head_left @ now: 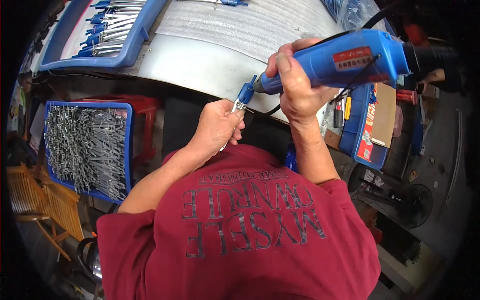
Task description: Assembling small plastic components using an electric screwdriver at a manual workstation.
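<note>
In my right hand [299,92] is a blue electric screwdriver [325,65], gripped round its body and lying almost level. Its nose points left and meets a small blue plastic fitting [245,93]. That fitting sits at the upper end of a slim silver metal strip [234,107], which my left hand [216,126] pinches between thumb and fingers. The strip slants down toward my lap, partly covered by the fingers. Both hands are at the near edge of the white worktable [190,62]. The screwdriver's tip is hidden against the fitting.
A blue tray [107,62] at upper left holds several strips with blue fittings. Below it, a blue crate [129,150] full of bare metal parts stands by a red stool [147,115]. Foam sheeting [215,25] covers the table's far part. At right are a tool bin [370,157] and a fan [415,205].
</note>
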`<control>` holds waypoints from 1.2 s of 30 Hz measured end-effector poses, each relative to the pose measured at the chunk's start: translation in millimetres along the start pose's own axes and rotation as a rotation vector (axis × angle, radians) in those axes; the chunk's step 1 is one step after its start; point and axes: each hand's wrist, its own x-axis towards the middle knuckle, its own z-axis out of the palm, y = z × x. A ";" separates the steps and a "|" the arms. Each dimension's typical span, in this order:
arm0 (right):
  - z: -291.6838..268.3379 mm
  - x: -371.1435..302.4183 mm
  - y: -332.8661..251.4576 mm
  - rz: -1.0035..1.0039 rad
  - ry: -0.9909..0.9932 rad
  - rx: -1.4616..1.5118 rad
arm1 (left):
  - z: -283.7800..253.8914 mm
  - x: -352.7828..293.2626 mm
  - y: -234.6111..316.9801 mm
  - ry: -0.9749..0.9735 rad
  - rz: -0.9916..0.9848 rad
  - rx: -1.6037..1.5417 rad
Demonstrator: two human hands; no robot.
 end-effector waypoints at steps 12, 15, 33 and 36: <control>-2.2 5.2 -23.8 0.276 0.093 0.393 | -2.1 1.9 -5.9 0.001 0.023 -0.005; -2.9 6.0 -26.1 0.263 0.110 0.435 | -1.9 3.5 -6.9 -0.015 0.027 -0.002; -0.8 7.2 -20.7 0.222 0.160 0.440 | -1.6 2.8 -7.2 -0.009 0.022 0.029; 0.1 7.5 -19.1 0.223 0.160 0.419 | -1.0 2.3 -5.7 0.003 0.020 0.030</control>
